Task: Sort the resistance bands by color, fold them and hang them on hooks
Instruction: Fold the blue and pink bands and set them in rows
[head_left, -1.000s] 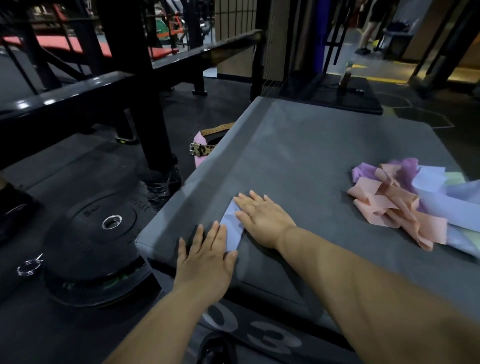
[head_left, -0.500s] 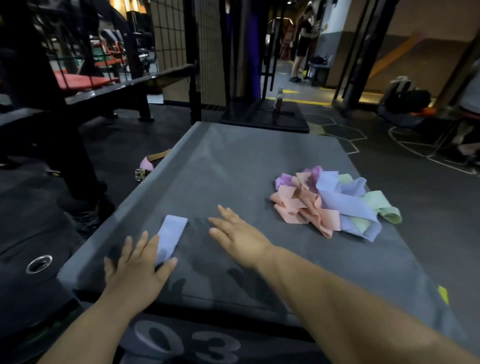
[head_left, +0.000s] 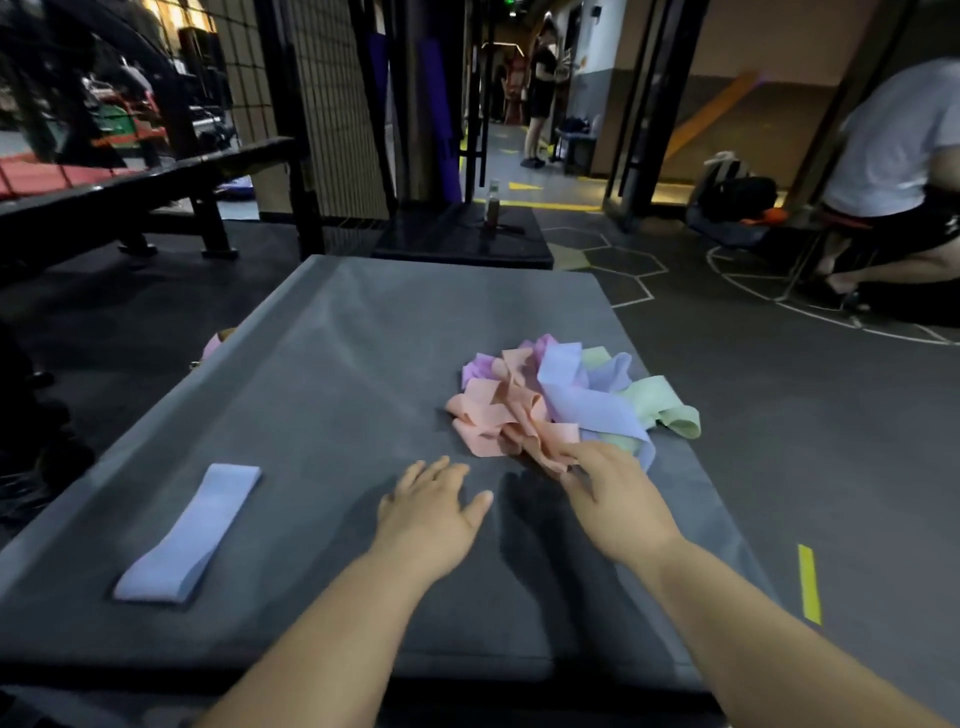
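Bench: grey padded bench (head_left: 337, 395), filling the centre of the head view; both forearms reach over its near edge.
Seated person: white shirt (head_left: 893, 156), far right on the floor side, well apart from the bench.
Black platform: low black platform (head_left: 462, 234) just beyond the bench's far edge.
Band pile: loose pile of bands (head_left: 561, 410) on the right half of the bench, unsorted and tangled.
Pile make-up: peach bands (head_left: 493, 415) at the near left; loose lavender band (head_left: 587, 405) draped across the top; green band (head_left: 660, 405) at the right; pink-purple band (head_left: 480, 366) at the far left.
Folded band: folded lavender band (head_left: 189, 535) lying flat near the bench's left near corner, well apart from the pile and from both hands.
Right hand: right hand (head_left: 618, 499) palm down at the near edge of the pile; fingertips (head_left: 571, 453) on the peach bands. Blurred; cannot tell whether they pinch or only touch.
Left hand: left hand (head_left: 428, 512) palm down over bare bench, fingers straight and slightly spread, holding nothing, just left of the right hand.
Bottle: bottle (head_left: 492, 202) upright on the black platform.
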